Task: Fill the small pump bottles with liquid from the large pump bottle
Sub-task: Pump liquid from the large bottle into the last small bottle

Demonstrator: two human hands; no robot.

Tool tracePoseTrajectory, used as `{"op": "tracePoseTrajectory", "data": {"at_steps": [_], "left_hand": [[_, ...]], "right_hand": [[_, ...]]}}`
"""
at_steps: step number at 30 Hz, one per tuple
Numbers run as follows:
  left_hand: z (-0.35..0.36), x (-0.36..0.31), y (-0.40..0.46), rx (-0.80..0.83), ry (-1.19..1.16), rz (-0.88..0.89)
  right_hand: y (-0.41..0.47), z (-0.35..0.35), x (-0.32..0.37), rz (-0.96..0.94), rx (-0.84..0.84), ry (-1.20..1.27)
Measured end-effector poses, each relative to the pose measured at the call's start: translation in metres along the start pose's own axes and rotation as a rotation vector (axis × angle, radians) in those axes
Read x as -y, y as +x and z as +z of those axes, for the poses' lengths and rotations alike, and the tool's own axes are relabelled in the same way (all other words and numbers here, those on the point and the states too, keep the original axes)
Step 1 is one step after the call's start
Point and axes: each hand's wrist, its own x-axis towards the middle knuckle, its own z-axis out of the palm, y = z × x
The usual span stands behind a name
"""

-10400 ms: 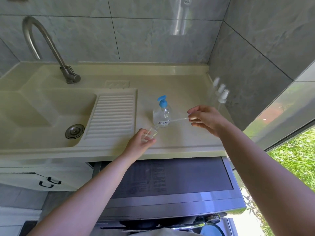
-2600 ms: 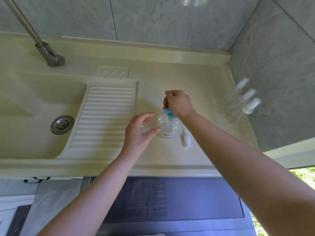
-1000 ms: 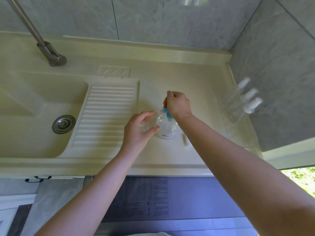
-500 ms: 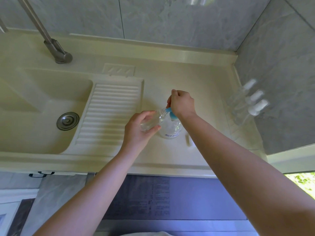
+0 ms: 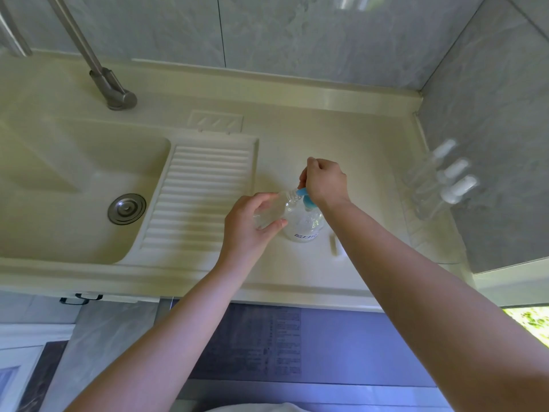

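Note:
The large clear pump bottle [image 5: 303, 226] with a blue pump head [image 5: 306, 197] stands on the cream counter [image 5: 341, 138]. My right hand [image 5: 325, 181] sits on top of the pump head with its fingers curled over it. My left hand [image 5: 248, 226] holds a small clear bottle [image 5: 274, 208], tilted, with its open threaded neck right at the blue spout. The small bottle's white pump top [image 5: 335, 244] lies on the counter to the right of the large bottle. Three more small bottles [image 5: 442, 179] with white tops stand against the right wall.
A ribbed drainboard [image 5: 199, 197] and a sink basin [image 5: 74, 188] with a metal drain [image 5: 127, 209] lie to the left. The faucet base [image 5: 114, 92] stands at the back. Grey tiled walls close the back and right. A dark appliance top [image 5: 282, 346] lies below the counter's front edge.
Both hands keep their hold at the large bottle's spout. The view has shifted slightly, so the scene sits a little further right in the frame.

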Motion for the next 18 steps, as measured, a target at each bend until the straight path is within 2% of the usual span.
{"op": "tracePoseTrajectory", "data": {"at_steps": [18], "left_hand": [[0.001,-0.005,0.0024,0.008,0.066,0.018]], "right_hand": [[-0.0012,-0.0046,0.0029,-0.055,0.049,-0.066]]}}
